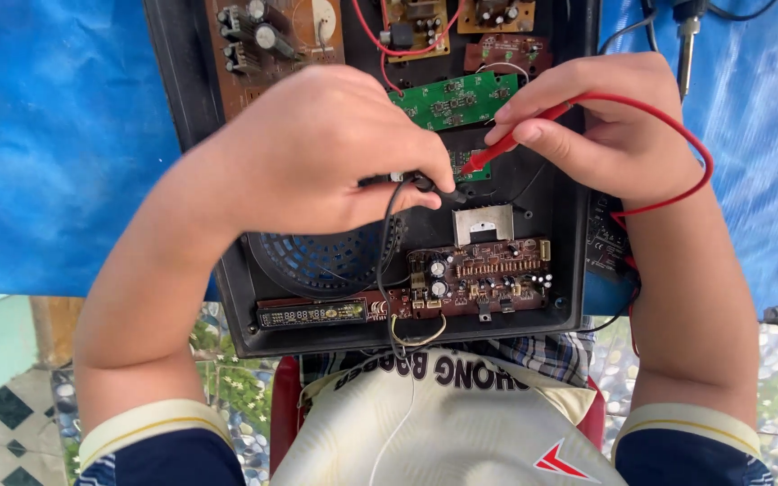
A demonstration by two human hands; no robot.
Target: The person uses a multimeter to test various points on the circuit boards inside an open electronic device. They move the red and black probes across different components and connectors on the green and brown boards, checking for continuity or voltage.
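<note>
Blue tabletop (pixel 56 135), opened black casing (pixel 569 225) of circuit boards, left hand (pixel 317 153) pinching black probe (pixel 434 186), right hand (pixel 614 126) gripping red probe (pixel 506 148)

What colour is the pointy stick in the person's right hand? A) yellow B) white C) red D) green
C: the right hand pinches a red probe with a red wire, its tip down on the small green circuit board.

my left hand (pixel 317 153) and right hand (pixel 605 126) crowd the middle of the open black plastic case (pixel 569 225). brown circuit boards (pixel 479 274) block the near edge, a green circuit board (pixel 456 97) the far side. the red looping wire (pixel 677 135) hems my right wrist. the blue tarp (pixel 56 135) at left lies open.
</note>
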